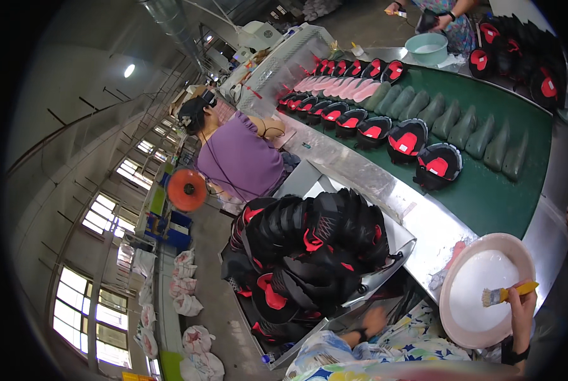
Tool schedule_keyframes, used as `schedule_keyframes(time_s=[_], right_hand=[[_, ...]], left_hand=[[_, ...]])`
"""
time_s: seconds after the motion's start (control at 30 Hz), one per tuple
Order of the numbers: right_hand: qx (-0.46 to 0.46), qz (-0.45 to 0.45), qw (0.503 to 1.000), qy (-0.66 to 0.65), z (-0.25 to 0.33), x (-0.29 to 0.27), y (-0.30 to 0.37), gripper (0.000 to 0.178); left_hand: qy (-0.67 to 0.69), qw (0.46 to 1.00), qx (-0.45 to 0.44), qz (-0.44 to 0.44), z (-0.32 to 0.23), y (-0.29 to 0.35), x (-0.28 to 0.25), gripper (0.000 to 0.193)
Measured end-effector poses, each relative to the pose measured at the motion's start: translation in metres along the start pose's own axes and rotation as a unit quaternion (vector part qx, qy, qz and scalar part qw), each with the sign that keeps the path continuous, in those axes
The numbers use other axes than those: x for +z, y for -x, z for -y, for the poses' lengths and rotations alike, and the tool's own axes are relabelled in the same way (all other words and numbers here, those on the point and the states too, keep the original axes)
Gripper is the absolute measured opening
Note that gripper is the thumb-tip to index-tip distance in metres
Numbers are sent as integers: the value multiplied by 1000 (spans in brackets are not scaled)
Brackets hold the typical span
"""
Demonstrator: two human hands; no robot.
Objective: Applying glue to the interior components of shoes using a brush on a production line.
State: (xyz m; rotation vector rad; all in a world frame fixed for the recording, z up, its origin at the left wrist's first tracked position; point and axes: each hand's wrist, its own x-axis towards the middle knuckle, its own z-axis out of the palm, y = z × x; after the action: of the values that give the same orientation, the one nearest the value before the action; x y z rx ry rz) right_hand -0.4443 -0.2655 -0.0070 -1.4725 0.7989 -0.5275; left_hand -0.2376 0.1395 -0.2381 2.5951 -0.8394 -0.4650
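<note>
The right hand [523, 315] is closed around a yellow-handled brush [508, 293], whose bristles sit over the white glue in a pink bowl [450, 298] at the near right edge of the green conveyor belt [487, 190]. The left hand [374, 321] reaches down, blurred, just below the heap of black-and-red shoe uppers [309, 247] on a metal tray [398, 244]; I cannot tell whether its fingers are apart or together

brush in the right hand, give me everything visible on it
The brush is small, with a yellow handle and a short tuft of pale bristles. The right hand grips the handle from below. It lies nearly level, bristles pointing left over the white glue in the pink bowl. Whether the bristles touch the glue cannot be told.
</note>
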Motion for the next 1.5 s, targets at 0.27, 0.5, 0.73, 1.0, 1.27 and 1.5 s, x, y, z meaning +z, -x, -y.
schedule_keyframes(time_s=[0.27, 0.5, 0.73, 1.0, 1.27, 1.5], right_hand=[[20, 10, 999, 26, 1, 9, -7, 15], [47, 47, 994, 90, 18, 40, -26, 12], [57, 9, 990, 129, 28, 39, -35, 12], [28, 49, 994, 91, 8, 39, -37, 13], [4, 28, 998, 61, 19, 15, -19, 13], [-8, -6, 1000, 10, -17, -3, 3, 15]], left_hand=[[189, 893, -23, 408, 124, 109, 94, 32], [252, 885, -26, 390, 124, 58, 94, 32], [306, 867, -41, 392, 106, 6, 78, 32], [354, 863, -109, 343, 56, -54, -14, 32], [-31, 944, 128, 304, -108, -74, -248, 30], [-151, 976, 140, -69, -102, -210, -256, 64]])
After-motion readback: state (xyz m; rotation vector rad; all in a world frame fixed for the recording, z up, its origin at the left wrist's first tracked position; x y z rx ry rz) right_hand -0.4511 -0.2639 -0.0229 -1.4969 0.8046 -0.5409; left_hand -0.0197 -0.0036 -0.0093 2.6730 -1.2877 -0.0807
